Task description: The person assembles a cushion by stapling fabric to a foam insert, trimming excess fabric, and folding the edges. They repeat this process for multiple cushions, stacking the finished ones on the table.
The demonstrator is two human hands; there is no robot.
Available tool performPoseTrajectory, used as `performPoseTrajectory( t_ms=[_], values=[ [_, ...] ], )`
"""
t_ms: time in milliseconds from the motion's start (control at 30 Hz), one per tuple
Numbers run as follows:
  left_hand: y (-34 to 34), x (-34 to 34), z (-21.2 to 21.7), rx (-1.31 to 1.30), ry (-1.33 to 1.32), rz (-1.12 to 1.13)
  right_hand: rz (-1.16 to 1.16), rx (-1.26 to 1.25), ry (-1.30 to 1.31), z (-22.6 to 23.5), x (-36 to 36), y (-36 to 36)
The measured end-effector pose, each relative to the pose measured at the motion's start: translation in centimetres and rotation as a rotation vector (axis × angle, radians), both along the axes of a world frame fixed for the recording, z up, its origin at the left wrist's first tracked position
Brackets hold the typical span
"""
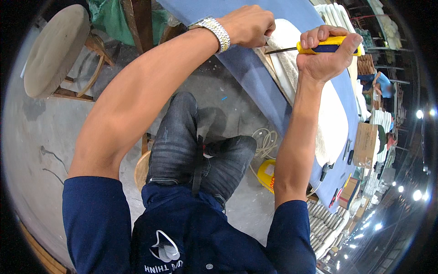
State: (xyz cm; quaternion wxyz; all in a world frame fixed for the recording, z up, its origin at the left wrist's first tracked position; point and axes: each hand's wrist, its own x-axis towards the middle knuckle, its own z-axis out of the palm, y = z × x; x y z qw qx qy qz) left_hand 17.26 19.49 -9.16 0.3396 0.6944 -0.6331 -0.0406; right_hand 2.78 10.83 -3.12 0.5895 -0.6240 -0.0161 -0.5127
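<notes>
My right hand [321,61] is closed round the yellow and dark blue handle of a screwdriver [335,41]. Its thin dark shaft points left, with the tip at the edge of a white, fabric-covered padded piece [331,132]. My left hand [248,26], a metal watch on its wrist, is closed at that same edge, just beyond the tip. Whatever its fingers may grip is too small to make out. The padded piece lies on a table covered in blue [248,75].
A power tool [325,171] and small hand tools lie on the table's right part. A round stool [57,50] stands at left. On the floor are a coiled hose [264,144] and a yellow container [266,176]. A cardboard box [366,145] and another person [384,85] are beyond.
</notes>
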Motion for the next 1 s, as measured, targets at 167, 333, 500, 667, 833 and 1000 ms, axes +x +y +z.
performPoseTrajectory(
  t_ms=[167, 333, 500, 667, 833, 1000],
  values=[
    [0.5, -0.2, 0.7, 0.017, 0.014, 0.005, 0.020, -0.041, -0.014, 0.3, 1.3, -0.4],
    [0.1, 0.2, 0.3, 0.033, -0.038, -0.048, -0.057, -0.131, 0.046, 0.1, 2.0, -1.3],
    [0.6, -0.7, 1.1, 0.030, -0.057, -0.055, -0.050, -0.035, -0.007, -0.1, 2.7, -1.6],
    [0.2, -0.8, 0.4, 0.018, 0.007, -0.034, -0.004, 0.017, -0.027, -0.4, 2.6, -2.0],
    [0.3, -1.0, 1.1, 0.131, 0.039, 0.055, 0.128, 0.207, -0.033, 0.1, 2.6, -2.2],
    [0.0, -0.4, 0.2, 0.068, 0.013, 0.049, 0.146, 0.248, -0.016, 0.6, 2.8, -2.1]
  ],
)
